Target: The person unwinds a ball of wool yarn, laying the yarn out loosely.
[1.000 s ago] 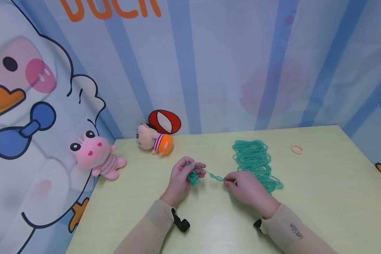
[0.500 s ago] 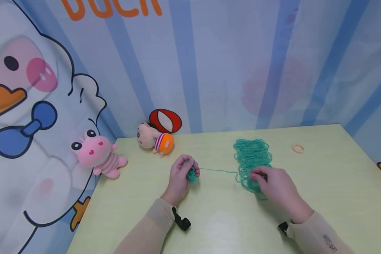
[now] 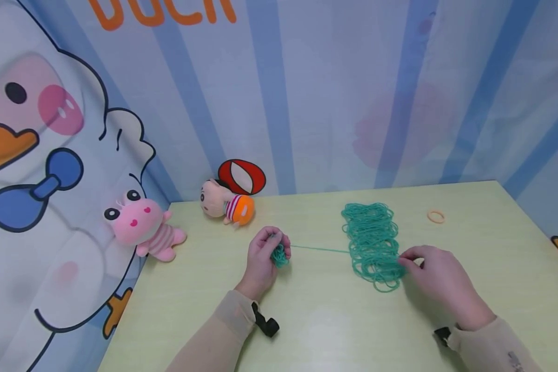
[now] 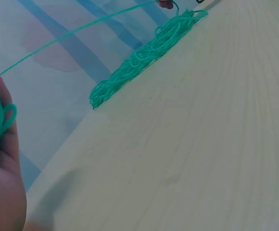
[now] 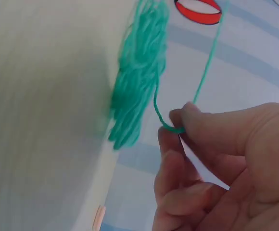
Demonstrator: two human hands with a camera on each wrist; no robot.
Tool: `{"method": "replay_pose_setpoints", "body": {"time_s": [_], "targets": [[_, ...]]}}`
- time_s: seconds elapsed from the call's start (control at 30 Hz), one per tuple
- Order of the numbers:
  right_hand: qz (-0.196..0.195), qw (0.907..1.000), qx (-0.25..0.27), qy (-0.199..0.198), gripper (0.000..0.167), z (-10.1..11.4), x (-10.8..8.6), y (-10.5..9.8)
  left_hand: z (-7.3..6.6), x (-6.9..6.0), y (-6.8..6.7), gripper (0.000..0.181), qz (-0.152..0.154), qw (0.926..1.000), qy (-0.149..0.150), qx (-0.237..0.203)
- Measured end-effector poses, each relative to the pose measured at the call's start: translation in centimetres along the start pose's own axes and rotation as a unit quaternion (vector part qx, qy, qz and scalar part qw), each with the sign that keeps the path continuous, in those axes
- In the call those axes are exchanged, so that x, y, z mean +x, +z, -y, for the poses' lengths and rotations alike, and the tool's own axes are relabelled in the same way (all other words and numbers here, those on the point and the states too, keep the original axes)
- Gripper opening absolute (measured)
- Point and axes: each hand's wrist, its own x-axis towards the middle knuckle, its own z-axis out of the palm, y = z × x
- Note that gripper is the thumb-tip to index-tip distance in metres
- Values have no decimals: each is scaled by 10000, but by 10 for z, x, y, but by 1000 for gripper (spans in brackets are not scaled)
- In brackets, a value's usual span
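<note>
My left hand grips a small bundle of green yarn over the middle of the table. From it a single strand runs taut to my right hand, which pinches it between thumb and forefinger, as the right wrist view shows. A slack length of the yarn hangs from those fingertips towards the pile. The loose pile of green yarn lies in flat loops on the table, between the two hands and left of my right fingertips.
A pink plush hippo sits at the table's left edge. Behind my left hand lies a plush doll in orange and stripes. A peach-coloured ring rests right of the yarn pile. A printed curtain hangs behind the table.
My right hand has moved right, from near the left hand to past the pile, drawing the strand out straight. The left hand stays almost in place, still gripping its bundle.
</note>
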Motion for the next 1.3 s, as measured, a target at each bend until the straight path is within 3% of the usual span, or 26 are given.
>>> {"method": "replay_pose_setpoints", "body": {"time_s": [0.13,0.27,0.37,0.5,0.63,0.77,0.87,1.0,1.13,1.3], "targets": [[391,9988,-222,200,25,-10,4,-1,4,1,-1,11,30,9998,77,203],[532,9975,-461,44,36,-1,4,3,5,1,-1,7,118,9988,0,470],[188,9985,-405,-306,44,22,1,9,5,0,-2,6,234,9980,-60,591],[-208,9932,368,-1084,43,62,4,22,6,0,-2,10,363,9968,-24,707],[202,9819,1182,-1465,47,98,16,40,6,0,-2,6,448,9960,-22,776],[696,9781,1392,-1385,50,127,31,62,5,-2,-1,6,578,9946,-16,859],[740,9791,1411,-1260,42,141,39,73,4,-3,0,10,668,9932,-2,957],[339,9802,1604,-1111,26,147,38,75,4,-3,0,22,703,9923,-68,1017],[-227,9768,1791,-1155,23,140,33,65,4,-3,0,34,655,9930,-132,972],[-670,9712,2023,-1068,23,121,26,52,3,-4,-2,22,808,9938,-254,719]]}}
